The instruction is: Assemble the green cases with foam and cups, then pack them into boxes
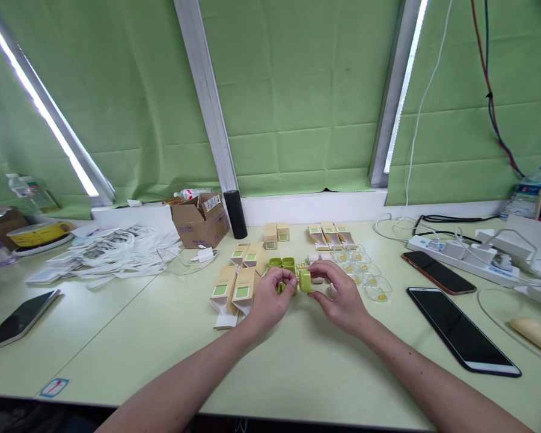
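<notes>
Whether the left hand (272,299) touches the green case (305,281) gripped by the right hand (341,296) is too small to tell. The left hand also partly hides green containers (288,263) behind it. Print on the kraft boxes (225,280) is too small to read. The bottom edge cuts off both forearms (193,370); the left edge crops a phone (20,319), the right a rounded object (535,334).

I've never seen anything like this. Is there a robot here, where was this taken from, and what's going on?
There's no robot: these are a person's bare hands, seen from a camera worn on their head, looking forward and down. The right hand holds a small green case; the left hand is close beside it, though whether it touches is unclear. On the pale table are cardboard boxes with green labels, clear plastic shells, phones and a white power strip.
</notes>
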Demonstrator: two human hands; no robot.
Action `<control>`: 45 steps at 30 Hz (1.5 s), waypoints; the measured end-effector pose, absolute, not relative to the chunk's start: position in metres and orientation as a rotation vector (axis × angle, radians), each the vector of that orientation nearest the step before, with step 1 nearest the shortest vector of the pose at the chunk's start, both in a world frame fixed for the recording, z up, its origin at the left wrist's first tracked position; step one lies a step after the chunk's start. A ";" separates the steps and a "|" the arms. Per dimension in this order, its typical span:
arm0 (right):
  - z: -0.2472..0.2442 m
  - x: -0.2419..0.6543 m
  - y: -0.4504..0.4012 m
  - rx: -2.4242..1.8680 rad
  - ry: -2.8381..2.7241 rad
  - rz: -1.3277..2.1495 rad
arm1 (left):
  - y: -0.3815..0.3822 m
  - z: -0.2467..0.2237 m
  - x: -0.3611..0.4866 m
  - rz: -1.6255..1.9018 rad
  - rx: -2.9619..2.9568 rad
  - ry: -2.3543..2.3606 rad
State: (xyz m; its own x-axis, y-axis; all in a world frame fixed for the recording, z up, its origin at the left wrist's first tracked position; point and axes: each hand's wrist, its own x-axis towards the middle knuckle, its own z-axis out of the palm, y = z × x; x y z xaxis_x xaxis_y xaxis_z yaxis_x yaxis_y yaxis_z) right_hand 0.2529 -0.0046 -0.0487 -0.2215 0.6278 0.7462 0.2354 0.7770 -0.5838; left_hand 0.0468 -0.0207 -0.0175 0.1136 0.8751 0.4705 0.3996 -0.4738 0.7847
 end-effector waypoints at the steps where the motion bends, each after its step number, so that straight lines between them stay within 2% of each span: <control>1: -0.049 0.253 -0.005 -0.673 -1.796 0.424 | -0.020 -0.018 0.047 1.337 1.928 1.235; 36: -0.042 0.252 -0.007 -0.656 -1.749 0.407 | -0.014 -0.023 0.041 1.375 1.752 1.202; 45: -0.038 0.254 -0.008 -0.689 -1.670 0.472 | -0.012 -0.022 0.038 1.533 1.839 1.288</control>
State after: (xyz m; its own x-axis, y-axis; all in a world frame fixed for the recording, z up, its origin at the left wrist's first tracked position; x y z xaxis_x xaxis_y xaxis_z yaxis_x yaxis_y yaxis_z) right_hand 0.2535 -0.0083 -0.0377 -0.1159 0.6681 0.7350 0.1845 0.7416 -0.6450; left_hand 0.0380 -0.0125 -0.0218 -0.0368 0.8441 0.5348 0.3813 -0.4829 0.7883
